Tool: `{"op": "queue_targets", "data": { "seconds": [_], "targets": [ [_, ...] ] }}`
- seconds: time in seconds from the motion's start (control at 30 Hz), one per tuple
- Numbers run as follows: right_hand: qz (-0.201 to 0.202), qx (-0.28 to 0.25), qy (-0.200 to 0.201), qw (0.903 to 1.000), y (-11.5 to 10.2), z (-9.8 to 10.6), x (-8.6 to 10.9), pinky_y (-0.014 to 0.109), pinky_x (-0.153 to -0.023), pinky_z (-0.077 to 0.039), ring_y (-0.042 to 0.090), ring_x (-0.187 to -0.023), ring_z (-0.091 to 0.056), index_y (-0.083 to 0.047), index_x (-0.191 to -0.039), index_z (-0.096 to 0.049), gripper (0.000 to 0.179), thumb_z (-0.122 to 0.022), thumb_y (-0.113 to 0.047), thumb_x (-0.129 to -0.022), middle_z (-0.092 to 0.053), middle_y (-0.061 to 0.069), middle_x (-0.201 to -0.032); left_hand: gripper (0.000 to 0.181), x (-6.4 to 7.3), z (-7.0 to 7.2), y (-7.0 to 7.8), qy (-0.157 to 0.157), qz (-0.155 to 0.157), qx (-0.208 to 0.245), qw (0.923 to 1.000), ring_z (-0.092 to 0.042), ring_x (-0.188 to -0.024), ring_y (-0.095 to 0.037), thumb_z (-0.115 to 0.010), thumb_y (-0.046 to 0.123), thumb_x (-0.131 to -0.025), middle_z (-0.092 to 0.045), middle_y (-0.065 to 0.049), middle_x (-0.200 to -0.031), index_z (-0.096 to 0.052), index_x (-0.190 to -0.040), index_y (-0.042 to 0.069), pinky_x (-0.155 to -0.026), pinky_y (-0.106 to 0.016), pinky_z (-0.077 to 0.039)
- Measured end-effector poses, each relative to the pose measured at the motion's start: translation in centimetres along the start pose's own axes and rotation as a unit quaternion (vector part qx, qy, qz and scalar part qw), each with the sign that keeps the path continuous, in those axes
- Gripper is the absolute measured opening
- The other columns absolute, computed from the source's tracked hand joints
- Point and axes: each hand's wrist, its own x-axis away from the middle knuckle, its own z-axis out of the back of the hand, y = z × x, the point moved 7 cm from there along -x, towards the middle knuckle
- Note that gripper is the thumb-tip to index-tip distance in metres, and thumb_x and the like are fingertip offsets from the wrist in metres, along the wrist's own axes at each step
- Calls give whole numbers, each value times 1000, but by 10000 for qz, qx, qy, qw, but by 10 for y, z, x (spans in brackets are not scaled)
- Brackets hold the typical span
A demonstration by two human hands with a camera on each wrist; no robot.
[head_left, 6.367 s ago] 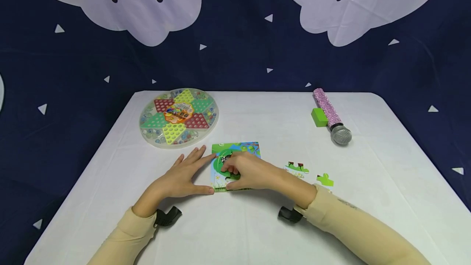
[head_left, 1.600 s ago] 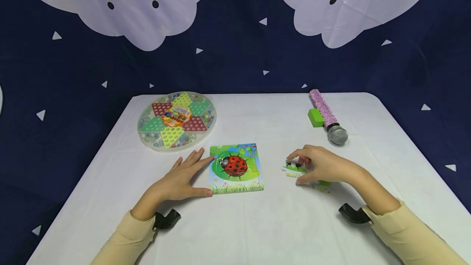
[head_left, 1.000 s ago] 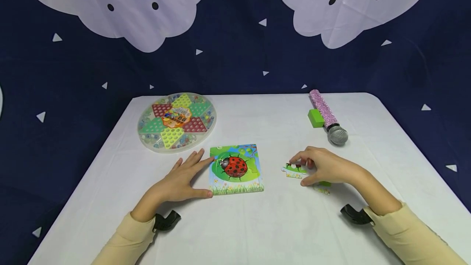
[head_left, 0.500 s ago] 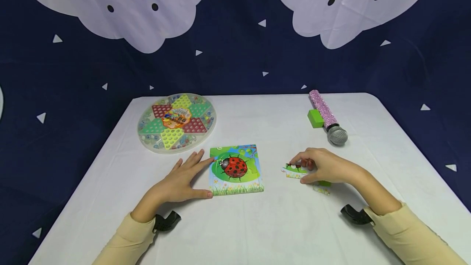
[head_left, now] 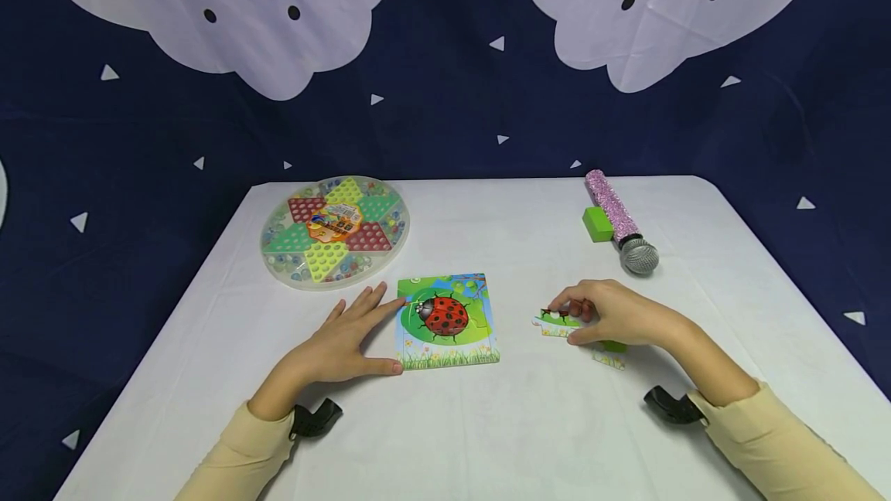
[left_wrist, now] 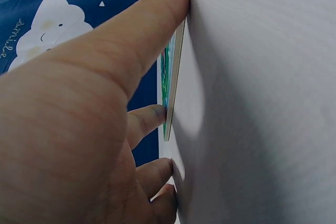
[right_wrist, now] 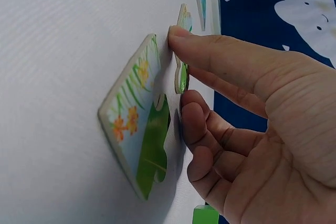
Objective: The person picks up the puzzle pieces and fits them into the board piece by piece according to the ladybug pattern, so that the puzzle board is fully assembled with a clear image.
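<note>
A square ladybug jigsaw puzzle (head_left: 448,321) lies flat in the middle of the table. My left hand (head_left: 341,342) rests with spread fingers at its left side, index fingertip and thumb touching the edge; the left wrist view shows the thumb (left_wrist: 142,24) against the board's side. My right hand (head_left: 616,315) pinches a jigsaw piece (head_left: 557,323) between thumb and index finger, the piece low at the table. Its other fingers are curled. A second jigsaw piece (right_wrist: 134,114), green with orange flowers, lies by that hand, partly hidden under it in the head view.
At the back left lies a round Chinese checkers board (head_left: 334,232) with marbles. A green block (head_left: 598,223) and a pink glittery microphone (head_left: 622,219) lie together at the back right. White cloth (head_left: 445,431) covers the table.
My right hand has left the puzzle board and gone right to the loose pieces, uncovering the ladybug picture. Over the last second it has barely moved. The left hand stays at the board's edge.
</note>
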Motion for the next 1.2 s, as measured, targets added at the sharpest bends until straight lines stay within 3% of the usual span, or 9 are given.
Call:
{"op": "queue_targets", "data": {
  "seconds": [0.8,1.2],
  "targets": [
    [-18,100,100,9999,1,1,-4,26,-82,-52,12,-91,-57,-20,-122,-79,41,-93,-23,-84,-65,-4,-103,103,-1,0,-1,-10,7,-26,10000,-13,-167,-46,-85,60,-85,-16,-18,-181,-37,-169,25,-129,-77,-7],
    [76,65,-74,9999,0,-1,-8,27,-84,-55,10,-92,-60,-19,-126,-77,44,-92,-22,-85,-67,-6,-104,103,-1,0,-1,-28,18,2,10000,-12,-167,-46,-85,60,-85,-16,-17,-181,-37,-169,25,-129,-77,-6]
  ]
}}
